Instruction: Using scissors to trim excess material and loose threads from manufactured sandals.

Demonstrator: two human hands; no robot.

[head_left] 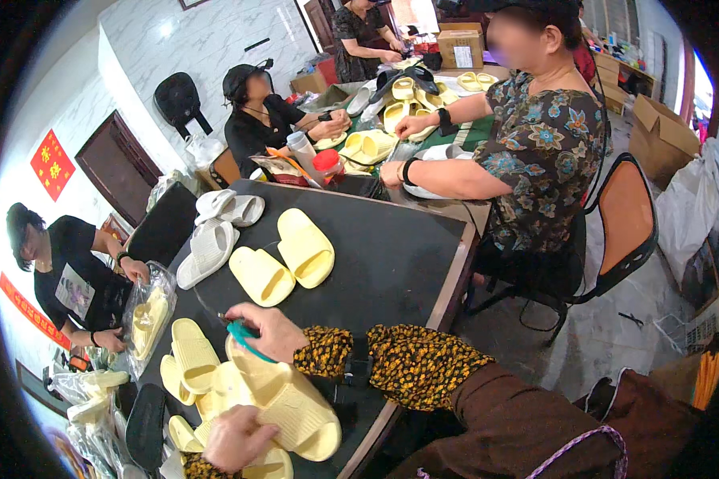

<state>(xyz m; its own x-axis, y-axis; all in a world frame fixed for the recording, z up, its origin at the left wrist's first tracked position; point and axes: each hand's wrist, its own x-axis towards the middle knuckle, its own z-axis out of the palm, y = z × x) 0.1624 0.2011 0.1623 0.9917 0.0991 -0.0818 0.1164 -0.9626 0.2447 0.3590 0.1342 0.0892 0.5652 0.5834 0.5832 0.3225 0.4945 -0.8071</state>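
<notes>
Two hands work one yellow slipper (291,407): left hand (236,437) grips its sole, right hand (268,331) clenches teal scissors (248,334).

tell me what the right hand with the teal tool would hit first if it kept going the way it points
Likely the yellow slipper lying just left of the right hand and its teal tool; depth is hard to judge.

Bright even indoor light, window glare (upper right), fisheye-bent dark rim
</notes>
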